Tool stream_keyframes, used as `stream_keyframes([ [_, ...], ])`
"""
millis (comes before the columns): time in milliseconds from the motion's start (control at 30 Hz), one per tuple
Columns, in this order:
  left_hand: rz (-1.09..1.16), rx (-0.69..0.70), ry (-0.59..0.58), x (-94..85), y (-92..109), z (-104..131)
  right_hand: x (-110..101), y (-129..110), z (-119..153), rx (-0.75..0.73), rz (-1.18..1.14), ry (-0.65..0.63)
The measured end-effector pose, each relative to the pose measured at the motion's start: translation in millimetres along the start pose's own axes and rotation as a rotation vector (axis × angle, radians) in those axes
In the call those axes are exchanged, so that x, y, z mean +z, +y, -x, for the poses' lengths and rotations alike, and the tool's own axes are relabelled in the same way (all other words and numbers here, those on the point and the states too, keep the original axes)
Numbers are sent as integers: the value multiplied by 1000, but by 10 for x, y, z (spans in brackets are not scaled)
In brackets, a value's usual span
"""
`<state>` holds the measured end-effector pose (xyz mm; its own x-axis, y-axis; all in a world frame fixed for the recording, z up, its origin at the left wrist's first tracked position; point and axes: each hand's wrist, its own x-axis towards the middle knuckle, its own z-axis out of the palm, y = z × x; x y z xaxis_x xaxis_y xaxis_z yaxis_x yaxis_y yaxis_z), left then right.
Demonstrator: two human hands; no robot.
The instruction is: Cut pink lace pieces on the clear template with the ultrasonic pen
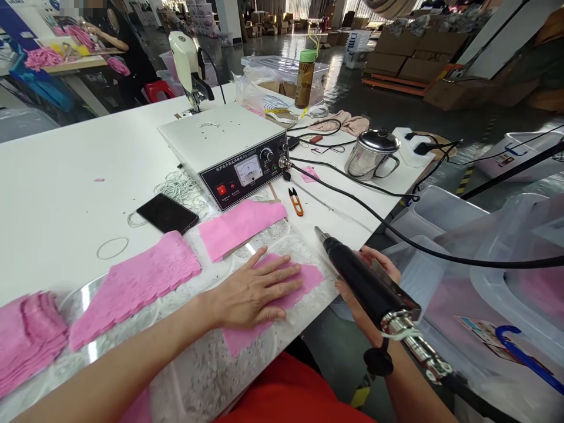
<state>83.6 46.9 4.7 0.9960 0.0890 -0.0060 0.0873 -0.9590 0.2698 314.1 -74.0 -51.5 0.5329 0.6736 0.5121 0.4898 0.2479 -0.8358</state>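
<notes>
Leftmost on the bench [57, 176] sits a thick stack of pink cloth [30, 341], its layers uneven at the edge, with a second, tapering pile [136, 282] beside it. Both look soft and light; a pile would probably slide out of line if pulled by its top layer, so it is better taken with the thumb over and the fingers beneath. Behind the second pile lies a black phone [168, 213], and past that a white control box [220, 132] with a dial on its front. Just in front of the box is a flat pink piece [242, 226].

The left hand [255, 291] is spread flat, fingers parted, palm down on another pink piece [312, 277] near the bench's front edge. That piece seems limp and thin, likely to ruck up unless pressed broadly; its bare right corner would be the easy place to pinch.

Next come small orange snips [295, 202]. The right hand [359, 311] has its grip closed around a black handpiece [361, 273], metal tip towards the box. It looks stiff and fairly heavy, weighted by its cable end, so the thick barrel suits the hold. Farther right stands a lidded steel mug [370, 155].
</notes>
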Motion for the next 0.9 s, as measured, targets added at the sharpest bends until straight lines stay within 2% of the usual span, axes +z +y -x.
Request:
stream_keyframes([
  [200,-30,8,-40,61,3,21,240,-144,-129,-20,-220,95],
  [367,-83,28,-23,90,3,16,339,-13,-279,-50,-368,309],
  [500,-114,12,-41,79,12,20,341,-33,-564,44,-561,532],
  [567,-120,8,-47,77,16,25,264,-109,-688,104,-675,571],
  [633,-121,7,-53,79,18,27,138,-199,-745,153,-765,527],
  [700,-122,8,-62,80,19,25,-1,-284,-731,162,-791,430],
  [800,-116,8,-81,75,23,14,-158,-390,-640,118,-741,262],
  [900,-102,5,-89,66,28,5,-226,-456,-566,74,-673,174],
])
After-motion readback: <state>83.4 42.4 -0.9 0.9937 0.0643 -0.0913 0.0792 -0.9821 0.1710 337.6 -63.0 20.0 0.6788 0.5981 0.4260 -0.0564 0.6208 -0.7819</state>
